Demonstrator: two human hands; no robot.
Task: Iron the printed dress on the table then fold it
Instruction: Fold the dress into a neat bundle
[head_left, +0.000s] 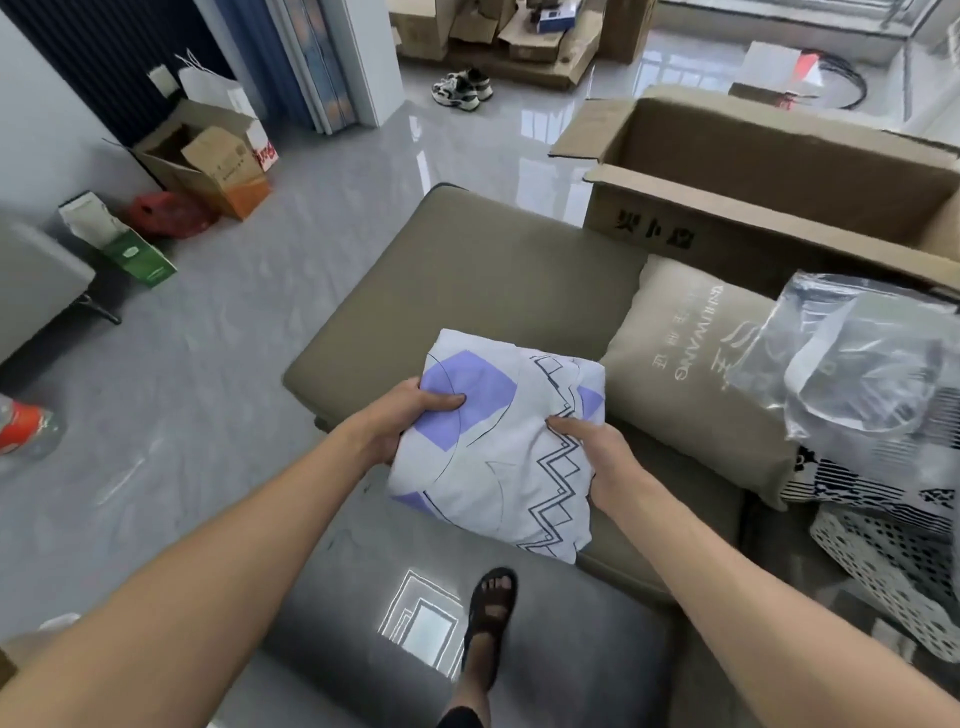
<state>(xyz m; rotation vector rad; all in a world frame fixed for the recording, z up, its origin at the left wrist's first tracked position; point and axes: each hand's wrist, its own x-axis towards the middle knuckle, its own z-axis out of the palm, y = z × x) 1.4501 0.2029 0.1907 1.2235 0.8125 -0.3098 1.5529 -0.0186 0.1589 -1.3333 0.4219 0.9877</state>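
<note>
Folded printed dress (498, 447) held over a sofa (483, 270), left hand (402, 421) gripping its left edge, right hand (602, 457) gripping its right edge, pillow (691, 374) to the right

I see a glossy grey floor (249, 322) reflecting light — an olive sofa (467, 270) ahead with a cushion (691, 374) and an open box (779, 176), more boxes (498, 36) beyond.

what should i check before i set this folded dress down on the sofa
1. Printed dress folded into a compact bundle: ok.
2. Left hand grips its left edge, thumb on top: ok.
3. Right hand grips its right edge: ok.
4. Sofa seat bare beyond the dress: ok.
5. Gap to the pillow on the right: cannot tell.
6. Underside layers hanging tidy: cannot tell.
</note>
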